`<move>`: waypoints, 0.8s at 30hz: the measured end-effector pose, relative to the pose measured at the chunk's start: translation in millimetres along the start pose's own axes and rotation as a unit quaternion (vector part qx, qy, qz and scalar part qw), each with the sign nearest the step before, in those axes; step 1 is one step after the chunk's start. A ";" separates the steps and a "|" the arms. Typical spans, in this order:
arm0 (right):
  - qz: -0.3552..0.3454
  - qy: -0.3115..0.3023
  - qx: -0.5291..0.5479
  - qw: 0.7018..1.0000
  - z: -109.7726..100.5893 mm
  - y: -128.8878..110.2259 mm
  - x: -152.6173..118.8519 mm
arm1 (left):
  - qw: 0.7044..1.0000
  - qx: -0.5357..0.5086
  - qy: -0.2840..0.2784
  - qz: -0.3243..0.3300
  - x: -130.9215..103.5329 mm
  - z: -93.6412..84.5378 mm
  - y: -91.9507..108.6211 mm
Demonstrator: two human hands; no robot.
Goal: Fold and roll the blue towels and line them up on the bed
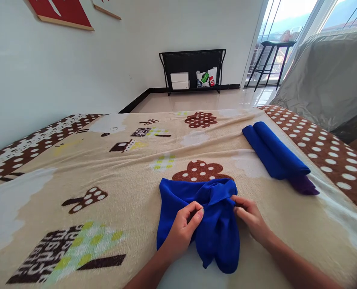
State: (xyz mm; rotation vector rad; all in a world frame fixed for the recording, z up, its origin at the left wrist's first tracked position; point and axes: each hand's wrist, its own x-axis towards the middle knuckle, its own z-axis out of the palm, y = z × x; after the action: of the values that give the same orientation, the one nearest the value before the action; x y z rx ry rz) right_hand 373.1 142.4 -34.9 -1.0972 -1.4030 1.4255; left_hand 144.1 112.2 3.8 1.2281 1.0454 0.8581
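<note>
A blue cloth (220, 241) lies bunched and knotted on the patterned blanket, its upper edge spread flat and its lower ends hanging toward me. My left hand (184, 226) pinches the cloth near its middle, thumb and fingertips together. At the right side of the knot, my right hand (249, 214) grips a fold of the same cloth between thumb and fingers. Farther right rests a folded blue cloth (276, 150), with a dark purple piece (304, 185) sticking out from under its near end.
The beige blanket (130, 200) with brown dotted borders covers the bed. Beyond it stand a black rack (193, 60) holding white boxes (180, 80), and a stool (277, 44) by the window. A grey covered object (331, 76) is at the right.
</note>
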 end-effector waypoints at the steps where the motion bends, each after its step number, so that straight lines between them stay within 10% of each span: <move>1: 0.006 0.008 0.029 1.000 -1.5 0.9 1.1 | 1.000 -0.009 0.003 -0.003 0.7 -0.5 0.7; 24: 0.158 0.153 0.276 0.936 -18.5 -14.9 14.4 | 0.947 -0.277 0.138 -0.082 13.2 -9.0 -6.2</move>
State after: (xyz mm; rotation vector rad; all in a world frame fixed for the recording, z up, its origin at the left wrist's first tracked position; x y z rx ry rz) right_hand 386.8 161.6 -20.3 -1.1317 -0.5635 1.6521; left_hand 139.5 126.3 -4.7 0.5497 1.0145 1.1182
